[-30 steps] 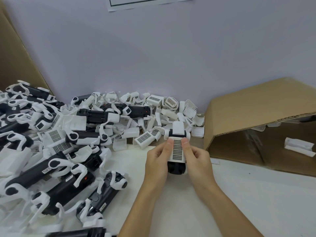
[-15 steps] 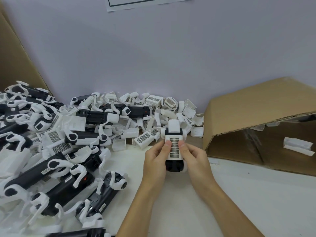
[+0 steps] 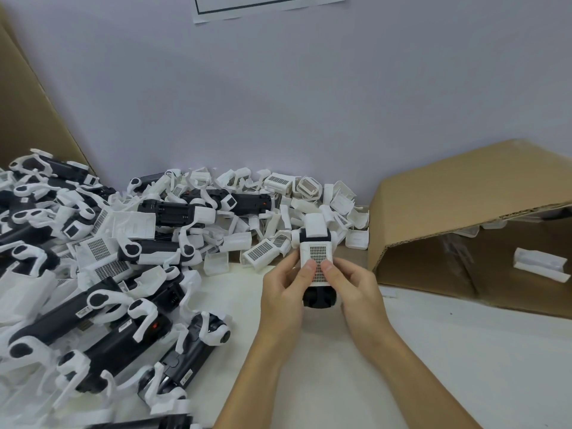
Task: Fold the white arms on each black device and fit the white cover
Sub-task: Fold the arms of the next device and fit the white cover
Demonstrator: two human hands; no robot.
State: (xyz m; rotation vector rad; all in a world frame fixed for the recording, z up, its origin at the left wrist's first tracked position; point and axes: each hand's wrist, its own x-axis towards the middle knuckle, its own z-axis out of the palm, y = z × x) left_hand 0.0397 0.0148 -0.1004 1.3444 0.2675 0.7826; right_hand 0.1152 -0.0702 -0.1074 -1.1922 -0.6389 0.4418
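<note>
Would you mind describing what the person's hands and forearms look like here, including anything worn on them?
Both hands are bare: the left hand and the right hand wear no gloves, and no rings, watch or wristband show. The forearms are bare too, with no sleeve in view up to the bottom edge of the picture. The fingernails that show are short and unpainted. No markings, tape or cables appear on them.

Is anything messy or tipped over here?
Yes. The cardboard box on the right lies tipped on its side, its opening facing the table. On the left, black devices and loose white covers sit in a jumbled heap. The device in both hands looks fine.
</note>
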